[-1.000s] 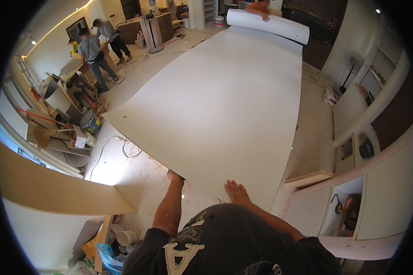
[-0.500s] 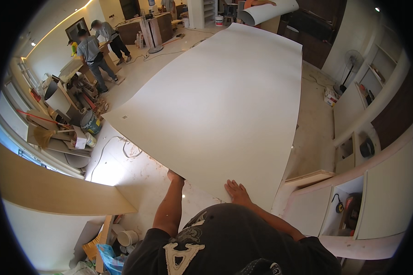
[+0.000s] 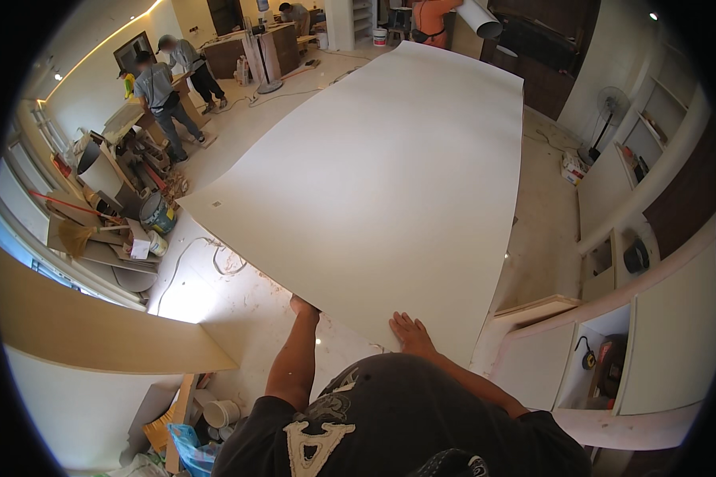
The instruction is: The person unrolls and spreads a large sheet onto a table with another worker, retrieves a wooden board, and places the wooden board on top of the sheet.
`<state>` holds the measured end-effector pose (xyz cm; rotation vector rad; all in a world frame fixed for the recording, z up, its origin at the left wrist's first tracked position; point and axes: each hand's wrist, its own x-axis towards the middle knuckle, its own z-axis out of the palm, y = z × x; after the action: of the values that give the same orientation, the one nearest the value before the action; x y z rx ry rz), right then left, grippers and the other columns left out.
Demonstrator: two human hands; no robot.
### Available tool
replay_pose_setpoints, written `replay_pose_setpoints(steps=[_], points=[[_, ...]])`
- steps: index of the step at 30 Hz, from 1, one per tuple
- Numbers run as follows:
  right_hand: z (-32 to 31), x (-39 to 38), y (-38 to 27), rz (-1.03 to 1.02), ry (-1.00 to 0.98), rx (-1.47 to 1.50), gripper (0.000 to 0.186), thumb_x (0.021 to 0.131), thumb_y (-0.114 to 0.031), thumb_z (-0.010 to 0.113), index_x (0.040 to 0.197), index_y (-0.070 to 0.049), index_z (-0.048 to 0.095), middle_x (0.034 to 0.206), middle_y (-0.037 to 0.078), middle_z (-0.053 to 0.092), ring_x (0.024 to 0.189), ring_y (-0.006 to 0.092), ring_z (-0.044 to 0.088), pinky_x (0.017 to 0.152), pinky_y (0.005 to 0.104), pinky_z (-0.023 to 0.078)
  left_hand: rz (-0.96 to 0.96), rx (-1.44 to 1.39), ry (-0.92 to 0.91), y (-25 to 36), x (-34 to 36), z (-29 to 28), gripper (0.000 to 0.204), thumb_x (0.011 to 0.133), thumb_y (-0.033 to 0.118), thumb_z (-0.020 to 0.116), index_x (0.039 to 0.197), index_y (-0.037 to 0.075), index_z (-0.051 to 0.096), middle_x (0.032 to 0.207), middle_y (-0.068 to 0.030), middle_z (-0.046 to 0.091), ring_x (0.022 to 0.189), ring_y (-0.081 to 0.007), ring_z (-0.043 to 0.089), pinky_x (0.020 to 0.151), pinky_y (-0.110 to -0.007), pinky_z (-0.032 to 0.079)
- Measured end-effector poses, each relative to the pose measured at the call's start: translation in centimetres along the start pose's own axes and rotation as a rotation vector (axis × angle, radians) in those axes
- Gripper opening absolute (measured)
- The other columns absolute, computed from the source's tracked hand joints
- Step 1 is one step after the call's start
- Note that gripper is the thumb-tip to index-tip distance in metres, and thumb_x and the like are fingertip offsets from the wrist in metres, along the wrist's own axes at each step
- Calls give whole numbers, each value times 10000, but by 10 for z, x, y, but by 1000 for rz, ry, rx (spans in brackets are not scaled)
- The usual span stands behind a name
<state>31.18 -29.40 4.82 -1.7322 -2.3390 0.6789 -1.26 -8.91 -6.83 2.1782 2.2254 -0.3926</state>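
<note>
A large white flexible sheet [image 3: 382, 175] stretches from just in front of me toward the far side of the room. It has a small printed mark near its left corner, and its surface bows gently. At the near left edge my left hand [image 3: 304, 305] grips the sheet, with its fingers passing under the edge out of sight. My right hand [image 3: 411, 330] lies flat on top near the closest edge, fingers stretched out and holding nothing. What supports the sheet is hidden beneath it.
Beyond the far end, a person in orange [image 3: 431, 20] carries a white roll [image 3: 480, 19]. Two people in grey [image 3: 156, 87] work at the far left. Buckets [image 3: 157, 213], a broom [image 3: 75, 236] and boards line the left. Low cabinets [image 3: 533, 366] flank my right; a cable [image 3: 175, 266] crosses the floor.
The person in orange has come further into view, and the roll has swung right and tilted. A person at the far counter now bends lower. My hands and the sheet have stayed put.
</note>
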Motion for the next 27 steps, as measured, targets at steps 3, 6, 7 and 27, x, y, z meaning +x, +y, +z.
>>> replay_pose_setpoints(steps=[3, 6, 7, 27], points=[[0, 0, -4, -8, 32, 15, 988, 845, -649, 697, 1583, -80, 365, 1684, 145, 270, 1573, 308, 206, 1255, 533, 172, 13, -53, 26, -6, 2, 5, 561, 1024, 336, 488, 1561, 191, 421, 1557, 51, 505, 1406, -91, 490, 937, -225, 528], [-1, -2, -2, 10, 56, 22, 977, 816, -587, 762, 1573, -94, 390, 1675, 143, 295, 1568, 308, 229, 1245, 544, 196, -25, -234, -16, 3, 11, 20, 555, 1029, 334, 477, 1562, 190, 420, 1550, 58, 510, 1400, -85, 493, 927, -214, 526], [-1, -3, -2, 21, 52, 21, 978, 815, -587, 763, 1572, -93, 392, 1675, 143, 296, 1568, 307, 229, 1246, 542, 195, -80, -392, -64, 6, 15, 26, 553, 1030, 351, 482, 1561, 207, 424, 1545, 69, 514, 1391, -77, 499, 919, -206, 525], [0, -1, -1, 11, 32, -7, 1022, 799, -628, 766, 1581, -98, 376, 1684, 129, 277, 1573, 293, 211, 1253, 533, 185, 13, 46, 145, -3, -1, 1, 493, 991, 428, 583, 1456, 269, 549, 1380, 90, 643, 1240, -81, 624, 809, -232, 569]])
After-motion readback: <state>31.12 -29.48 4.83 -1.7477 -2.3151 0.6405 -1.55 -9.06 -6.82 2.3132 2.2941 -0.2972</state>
